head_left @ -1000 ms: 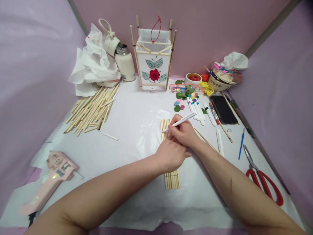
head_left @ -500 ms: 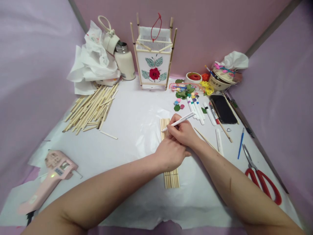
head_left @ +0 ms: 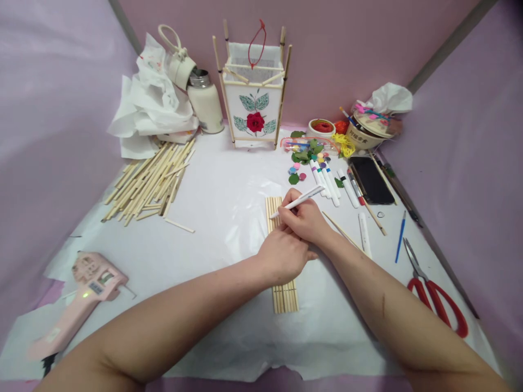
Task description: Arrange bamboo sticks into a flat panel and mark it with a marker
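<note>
A row of thin wooden sticks (head_left: 285, 299) lies side by side on the white sheet, with dark marks drawn across its near end. Across the middle of the row rests my left hand (head_left: 283, 256), holding the sticks together; its fingertips are mostly hidden under the other hand. My right hand (head_left: 302, 218) is closed around a slim white pen (head_left: 303, 197) and leans against the left. The pen's tip is at the sticks' far part, toward the left side of the row.
A stick-framed lantern (head_left: 254, 117) with a rose stands at the back, beside a cream bottle (head_left: 205, 106). Loose sticks (head_left: 151, 182) and a pink glue gun (head_left: 92, 288) lie left. Right are markers (head_left: 327, 179), a phone (head_left: 371, 181) and red-handled scissors (head_left: 435, 299).
The whole view has shifted slightly, so things appear a little further left. Both hands keep their places on the sticks, with the pen at nearly the same spot.
</note>
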Tool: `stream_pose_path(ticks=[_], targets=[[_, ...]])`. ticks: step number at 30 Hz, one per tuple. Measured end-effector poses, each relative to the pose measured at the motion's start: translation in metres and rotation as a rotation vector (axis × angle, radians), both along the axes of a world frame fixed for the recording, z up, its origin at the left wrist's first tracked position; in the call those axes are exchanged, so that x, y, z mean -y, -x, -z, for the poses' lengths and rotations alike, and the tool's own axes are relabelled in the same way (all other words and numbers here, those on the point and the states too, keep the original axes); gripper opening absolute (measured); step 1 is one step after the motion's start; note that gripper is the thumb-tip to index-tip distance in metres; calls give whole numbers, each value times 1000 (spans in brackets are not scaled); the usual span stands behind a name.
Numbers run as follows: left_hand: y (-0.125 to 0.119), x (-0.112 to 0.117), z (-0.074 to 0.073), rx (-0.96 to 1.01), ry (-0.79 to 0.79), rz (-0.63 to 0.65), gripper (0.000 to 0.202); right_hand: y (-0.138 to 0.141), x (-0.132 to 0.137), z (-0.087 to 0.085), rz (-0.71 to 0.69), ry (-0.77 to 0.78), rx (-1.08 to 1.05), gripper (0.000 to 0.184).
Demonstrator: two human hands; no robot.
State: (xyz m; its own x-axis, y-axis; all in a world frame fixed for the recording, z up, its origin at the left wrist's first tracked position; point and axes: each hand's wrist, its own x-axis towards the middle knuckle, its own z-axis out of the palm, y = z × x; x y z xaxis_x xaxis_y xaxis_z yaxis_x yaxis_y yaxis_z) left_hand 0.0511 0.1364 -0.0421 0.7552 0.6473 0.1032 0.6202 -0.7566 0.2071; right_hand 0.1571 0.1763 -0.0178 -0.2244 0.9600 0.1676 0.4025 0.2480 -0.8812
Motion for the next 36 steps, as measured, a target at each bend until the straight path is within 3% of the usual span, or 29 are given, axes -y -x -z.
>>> stream_pose_path(ticks=[36], targets=[[0,1,-3,0,22,-17,42,0,1,-1,-29,2,10,10]])
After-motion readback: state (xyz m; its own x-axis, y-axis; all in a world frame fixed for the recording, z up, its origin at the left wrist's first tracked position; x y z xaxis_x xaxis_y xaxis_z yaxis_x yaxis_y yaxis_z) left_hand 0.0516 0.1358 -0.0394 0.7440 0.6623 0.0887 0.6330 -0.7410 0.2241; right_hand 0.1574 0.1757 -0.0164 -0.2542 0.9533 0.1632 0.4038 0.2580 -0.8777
